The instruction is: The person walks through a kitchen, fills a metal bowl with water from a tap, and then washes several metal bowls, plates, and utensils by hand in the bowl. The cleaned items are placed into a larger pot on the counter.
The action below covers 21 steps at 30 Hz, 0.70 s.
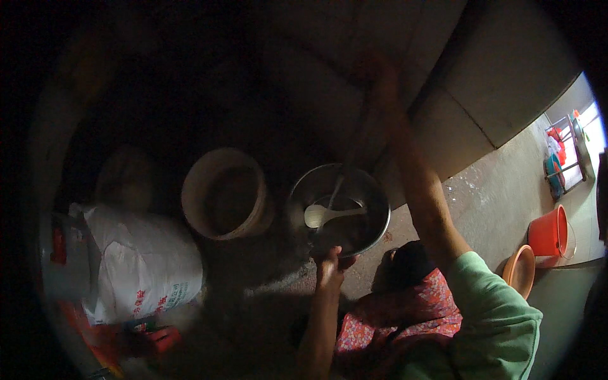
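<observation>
My left hand [332, 263] grips the near rim of a round metal basin [385, 223], with the thumb on the rim. A pale rice paddle [314, 216] lies in the basin, its handle pointing right. A thin streak, perhaps running water, comes down into the basin from above; its source is too dark to make out. My right arm reaches up past the basin into deep shadow, where my right hand [380, 66] is only faintly visible near a pale panel. What its fingers do cannot be told.
Left of the basin stands a pale round bucket [261, 209]. A white woven sack [147, 261] bearing writing lies farther left, near red items. On the right are an orange basin [525, 273], a red bucket [546, 232] and a rack [579, 152]. A tiled surface [503, 71] slants across the top right.
</observation>
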Available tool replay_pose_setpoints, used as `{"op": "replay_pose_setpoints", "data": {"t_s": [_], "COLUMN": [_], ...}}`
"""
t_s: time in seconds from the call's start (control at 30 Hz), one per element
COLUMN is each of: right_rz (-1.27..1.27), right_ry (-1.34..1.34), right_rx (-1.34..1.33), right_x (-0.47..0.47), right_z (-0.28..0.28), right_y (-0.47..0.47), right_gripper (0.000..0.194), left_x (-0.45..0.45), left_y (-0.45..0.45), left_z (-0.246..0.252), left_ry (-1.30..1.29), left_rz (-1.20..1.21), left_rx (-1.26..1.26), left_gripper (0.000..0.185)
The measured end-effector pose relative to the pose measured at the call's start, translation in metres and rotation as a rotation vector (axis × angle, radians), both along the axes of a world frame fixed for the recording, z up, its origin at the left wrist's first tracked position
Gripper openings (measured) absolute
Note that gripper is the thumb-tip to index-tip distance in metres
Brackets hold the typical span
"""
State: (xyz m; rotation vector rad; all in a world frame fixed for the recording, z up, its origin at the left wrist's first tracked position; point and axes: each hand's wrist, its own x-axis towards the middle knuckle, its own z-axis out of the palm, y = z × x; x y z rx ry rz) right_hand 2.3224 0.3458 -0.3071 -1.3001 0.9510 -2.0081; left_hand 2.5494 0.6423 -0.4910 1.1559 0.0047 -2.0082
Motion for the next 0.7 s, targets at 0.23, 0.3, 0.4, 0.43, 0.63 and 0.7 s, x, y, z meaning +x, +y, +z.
{"op": "replay_pose_setpoints", "data": {"t_s": [0.23, 0.3, 0.4, 0.43, 0.63, 0.7], "right_rz": [0.034, 0.079, 0.401, 0.558, 0.181, 0.15], "right_ry": [0.073, 0.011, -0.07, -0.063, -0.02, -0.049], "right_rx": [0.122, 0.144, 0.077, 0.038, 0.159, 0.185], "right_x": [-0.004, -0.002, -0.007, -0.012, -0.018, -0.012], "right_z": [0.034, 0.039, 0.049, 0.053, 0.058, 0.055], "right_y": [0.017, 0.017, 0.017, 0.018, 0.015, 0.014], "right_gripper": [0.021, 0.023, 0.025, 0.026, 0.023, 0.023], "left_x": [-0.016, -0.021, -0.032, -0.034, -0.025, -0.02], "left_y": [0.003, 0.0, -0.012, -0.013, 0.013, 0.017], "left_z": [0.001, 0.004, 0.01, 0.012, 0.016, 0.015], "left_ry": [0.056, 0.03, -0.089, -0.115, 0.18, 0.194], "left_rz": [0.081, 0.073, 0.047, 0.04, 0.061, 0.003], "left_rx": [-0.307, -0.265, -0.045, -0.002, -0.409, -0.454], "left_gripper": [0.037, 0.039, 0.041, 0.041, 0.039, 0.032]}}
